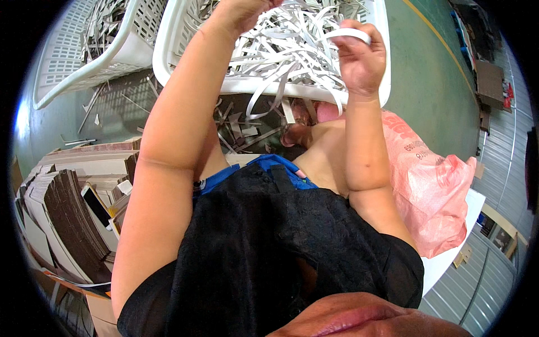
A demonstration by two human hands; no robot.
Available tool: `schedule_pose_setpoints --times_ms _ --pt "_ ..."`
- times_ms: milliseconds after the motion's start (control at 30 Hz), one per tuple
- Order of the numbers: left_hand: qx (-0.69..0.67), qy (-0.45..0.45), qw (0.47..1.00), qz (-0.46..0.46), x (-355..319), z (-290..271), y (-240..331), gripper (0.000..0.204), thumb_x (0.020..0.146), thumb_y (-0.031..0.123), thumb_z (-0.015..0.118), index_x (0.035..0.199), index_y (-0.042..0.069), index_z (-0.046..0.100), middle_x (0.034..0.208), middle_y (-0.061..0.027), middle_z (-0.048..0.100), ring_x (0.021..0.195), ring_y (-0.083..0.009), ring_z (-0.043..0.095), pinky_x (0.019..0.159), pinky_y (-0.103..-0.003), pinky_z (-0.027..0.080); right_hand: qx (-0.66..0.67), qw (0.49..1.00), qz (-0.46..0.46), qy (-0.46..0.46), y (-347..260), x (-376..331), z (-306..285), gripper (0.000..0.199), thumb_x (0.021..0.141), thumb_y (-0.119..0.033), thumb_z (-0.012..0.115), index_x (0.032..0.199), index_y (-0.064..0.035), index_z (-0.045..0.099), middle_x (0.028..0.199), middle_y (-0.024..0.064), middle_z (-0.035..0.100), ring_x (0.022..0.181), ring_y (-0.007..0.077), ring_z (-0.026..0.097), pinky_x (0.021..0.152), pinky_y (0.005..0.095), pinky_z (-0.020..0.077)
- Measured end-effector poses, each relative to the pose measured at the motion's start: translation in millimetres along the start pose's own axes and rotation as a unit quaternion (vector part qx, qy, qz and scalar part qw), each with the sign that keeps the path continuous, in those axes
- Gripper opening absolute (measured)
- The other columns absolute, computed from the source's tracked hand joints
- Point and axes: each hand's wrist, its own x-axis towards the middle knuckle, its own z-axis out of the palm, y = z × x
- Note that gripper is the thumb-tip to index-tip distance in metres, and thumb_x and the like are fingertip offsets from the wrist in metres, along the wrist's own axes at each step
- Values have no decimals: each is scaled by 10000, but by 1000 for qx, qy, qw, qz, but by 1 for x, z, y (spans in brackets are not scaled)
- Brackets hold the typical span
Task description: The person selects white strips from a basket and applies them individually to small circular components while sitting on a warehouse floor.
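Nearest the camera, the person's black lace top (269, 253) fills the lower middle, with a blue waistband edge (264, 165) showing above it. To the person's left stands a stack of flat brown corrugated cardboard sheets (67, 213), set on edge in a tight row, probably so that single sheets can be pulled out; a white-framed phone (96, 205) lies wedged among them. To the right a pink woven plastic sack (429, 191) slumps on a white surface (457, 247). It carries red print on its upper face, near the right forearm.

Both forearms reach up and away to the white slotted plastic basket (269, 87), which sits tipped toward the person, seemingly so its load is within easy reach. It is heaped with long thin white paper strips (286, 45), some spilling over the near rim. The right hand (359, 59) is closed loosely, fingers curled, pinching a curved white strip (351, 35) at its top, held above the basket's right part. The left hand (244, 11) is buried in the heap at the upper edge; its fingers are cut off by the frame, so I cannot tell how open it is or what it grips.

Beyond, a second white slotted basket (106, 50) holds darker card scraps, and loose offcuts (241, 126) litter the grey-green floor (426, 84). A yellow line (435, 39) curves across the floor at far right.
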Motion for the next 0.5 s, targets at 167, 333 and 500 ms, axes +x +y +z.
schedule_pose_setpoints --times_ms 167,333,500 --pt "75 118 990 35 15 -11 14 186 834 46 619 1012 -2 638 789 -47 622 686 -111 583 602 -228 460 128 982 -18 136 -44 -1 -84 169 854 -192 586 780 -42 602 787 74 601 682 193 566 702 415 516" --pt "96 79 992 16 16 -12 8 182 805 31 613 984 11 641 777 -57 623 679 -114 586 622 -238 480 -57 807 -149 569 -85 -19 -134 282 799 -143 509 1041 1 497 878 89 540 741 211 550 671 334 483" --pt "87 -93 989 -70 7 11 -10 241 774 32 624 1009 -21 630 796 -63 628 700 -138 606 647 -245 492 -360 797 -303 378 -81 -21 -90 189 881 -82 575 1046 -3 530 922 64 582 821 161 567 765 282 485"
